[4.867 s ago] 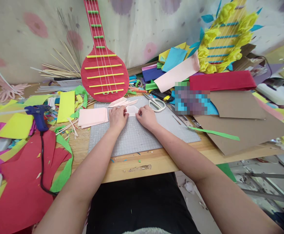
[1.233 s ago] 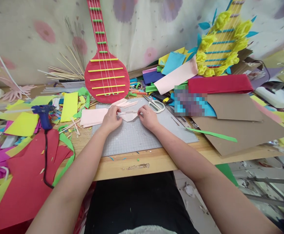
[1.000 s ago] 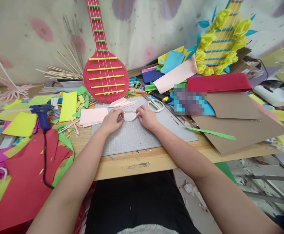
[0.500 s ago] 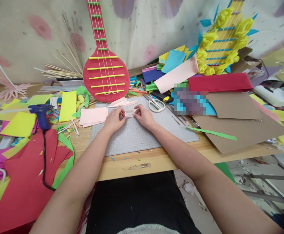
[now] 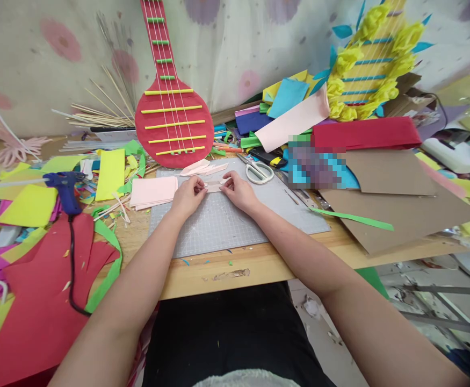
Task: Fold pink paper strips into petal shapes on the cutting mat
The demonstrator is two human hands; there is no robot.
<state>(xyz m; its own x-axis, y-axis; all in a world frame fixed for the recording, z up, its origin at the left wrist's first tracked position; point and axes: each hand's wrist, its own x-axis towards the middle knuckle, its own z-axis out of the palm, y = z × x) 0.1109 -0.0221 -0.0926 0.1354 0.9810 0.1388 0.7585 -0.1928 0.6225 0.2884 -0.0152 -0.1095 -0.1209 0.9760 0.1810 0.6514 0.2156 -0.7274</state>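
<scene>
A small pale pink piece of paper (image 5: 214, 187) is stretched between my two hands, above the grey cutting mat (image 5: 218, 231). My left hand (image 5: 189, 197) pinches its left end with closed fingers. At the right end, my right hand (image 5: 238, 191) grips it between thumb and fingers. Left of my left hand lies a stack of pale pink paper (image 5: 154, 192). Cut pink paper pieces (image 5: 202, 168) rest just beyond my hands. A pair of white-handled scissors (image 5: 259, 172) lies on the mat past my right hand.
A red paper lute (image 5: 174, 126) stands behind the mat. To the left are a blue glue gun (image 5: 63, 193) with a black cord and red paper (image 5: 49, 301). Brown cardboard (image 5: 399, 215) and a green strip (image 5: 355, 219) lie to the right. A yellow flowered instrument (image 5: 366, 75) leans at the back.
My hands keep hold of the pink paper in almost the same place. The camera view has shifted very slightly; everything else looks unmoved.
</scene>
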